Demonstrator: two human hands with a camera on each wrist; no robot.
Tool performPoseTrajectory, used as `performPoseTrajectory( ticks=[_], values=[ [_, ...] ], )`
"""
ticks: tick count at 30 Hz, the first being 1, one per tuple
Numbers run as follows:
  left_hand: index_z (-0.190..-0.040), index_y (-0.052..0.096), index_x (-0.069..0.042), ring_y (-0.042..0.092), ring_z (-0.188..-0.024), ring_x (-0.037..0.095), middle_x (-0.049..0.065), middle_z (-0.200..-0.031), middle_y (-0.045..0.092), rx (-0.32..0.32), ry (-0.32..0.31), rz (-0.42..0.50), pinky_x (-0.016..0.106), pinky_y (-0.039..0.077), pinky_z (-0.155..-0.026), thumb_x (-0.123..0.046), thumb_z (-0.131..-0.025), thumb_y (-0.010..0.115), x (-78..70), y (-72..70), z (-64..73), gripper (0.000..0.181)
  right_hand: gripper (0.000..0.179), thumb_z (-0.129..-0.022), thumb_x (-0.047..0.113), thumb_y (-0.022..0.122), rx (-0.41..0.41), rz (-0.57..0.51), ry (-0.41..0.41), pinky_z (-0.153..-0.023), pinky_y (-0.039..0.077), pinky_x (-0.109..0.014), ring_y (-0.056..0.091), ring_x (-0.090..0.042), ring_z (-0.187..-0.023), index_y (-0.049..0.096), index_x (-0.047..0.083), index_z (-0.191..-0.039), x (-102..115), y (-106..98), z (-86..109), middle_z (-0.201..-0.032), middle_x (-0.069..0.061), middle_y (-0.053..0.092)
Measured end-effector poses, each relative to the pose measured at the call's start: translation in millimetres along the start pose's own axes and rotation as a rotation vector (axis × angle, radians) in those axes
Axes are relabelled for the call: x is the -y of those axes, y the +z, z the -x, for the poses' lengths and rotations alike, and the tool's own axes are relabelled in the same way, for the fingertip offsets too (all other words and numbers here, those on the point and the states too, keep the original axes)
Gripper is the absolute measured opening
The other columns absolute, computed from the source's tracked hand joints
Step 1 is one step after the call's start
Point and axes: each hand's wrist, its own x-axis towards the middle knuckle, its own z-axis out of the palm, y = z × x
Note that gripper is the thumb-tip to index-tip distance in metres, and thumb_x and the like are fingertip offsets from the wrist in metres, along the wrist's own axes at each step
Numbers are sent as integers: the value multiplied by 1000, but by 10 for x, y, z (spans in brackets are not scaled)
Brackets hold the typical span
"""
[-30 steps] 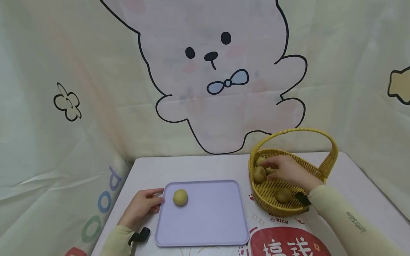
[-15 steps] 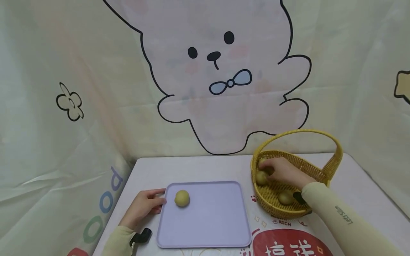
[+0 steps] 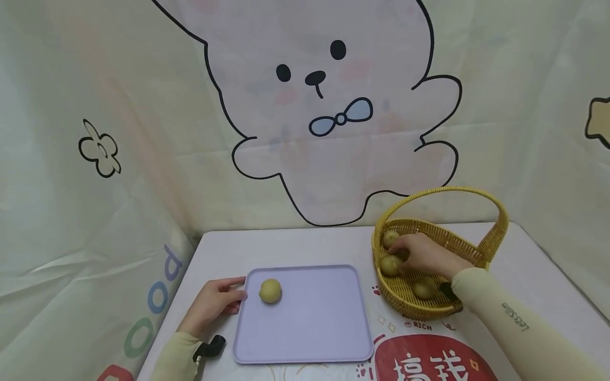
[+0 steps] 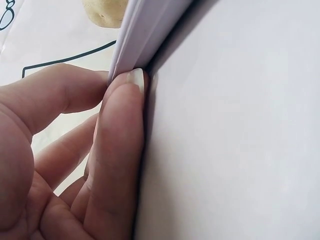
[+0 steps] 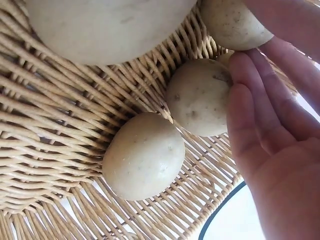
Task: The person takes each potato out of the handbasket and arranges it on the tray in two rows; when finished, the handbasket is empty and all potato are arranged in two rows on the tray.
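My left hand [image 3: 209,307] lies at the left edge of a pale purple tray [image 3: 305,360], its fingers fairly straight. In the left wrist view the thumb [image 4: 120,130] and a fingertip touch the tray rim [image 4: 145,40]. One round, yellowish potato [image 3: 270,291] sits on the tray near its upper left. My right hand [image 3: 429,256] reaches into a yellow wicker basket [image 3: 410,313]. Its thumb and fingers [image 5: 260,100] close on one potato [image 5: 232,25], partly covered by the thumb. Other potatoes [image 5: 144,156] lie around it, one of them [image 3: 425,288] under the wrist.
The basket's tall arched handle [image 3: 450,191] rises behind and right of my right hand. A white table [image 3: 295,246] with a red printed patch [image 3: 429,357] bears tray and basket. A cartoon-printed curtain [image 3: 324,159] hangs close behind the table.
The right fingers have shifted and curled among the potatoes in the basket, and the far-left potato shows more than half a second ago. The left hand and the tray stay in place.
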Motion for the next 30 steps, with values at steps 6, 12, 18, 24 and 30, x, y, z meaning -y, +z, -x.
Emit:
performPoseTrajectory(
  ticks=[6, 12, 18, 24, 30],
  values=[
    [-146, 68, -5, 68, -66, 13, 4, -83, 70, 1, 4, 11, 26, 64, -65, -16, -91, 86, -8, -4, -4, 58, 43, -77, 11, 96, 15, -24, -6, -95, 59, -50, 68, -25, -108, 82, 10, -118, 12, 5, -17, -123, -10, 77],
    [-144, 69, -6, 67, -67, 15, 5, -83, 71, -12, 3, 5, 26, 64, -64, -15, -91, 86, -9, -1, -8, 57, 43, -77, 9, 96, 19, -21, -6, -90, 59, -45, 67, -23, -104, 82, 7, -117, 34, 19, -45, -121, -10, 77],
    [-145, 68, -5, 66, -66, 14, 3, -81, 69, -9, -2, 10, 26, 63, -63, -15, -92, 85, -2, -6, 1, 56, 38, -80, 16, 95, 14, -16, 1, -87, 58, -42, 67, -19, -100, 82, 9, -116, 38, 19, -40, -116, -5, 78],
    [-145, 68, -3, 66, -64, 13, 3, -81, 68, 0, 12, 23, 26, 64, -63, -15, -92, 84, -32, -17, 13, 56, 35, -82, 18, 94, 0, 19, 2, -87, 59, -44, 68, -20, -99, 83, 9, -114, 43, -19, -27, -113, -4, 78],
    [-145, 67, -2, 67, -65, 13, 3, -81, 70, 7, 7, 35, 26, 63, -63, -15, -92, 84, -22, 4, 21, 58, 40, -82, 19, 94, 22, -3, 15, -90, 60, -48, 69, -22, -103, 81, 7, -118, 31, -7, -11, -115, -6, 79]
  ],
)
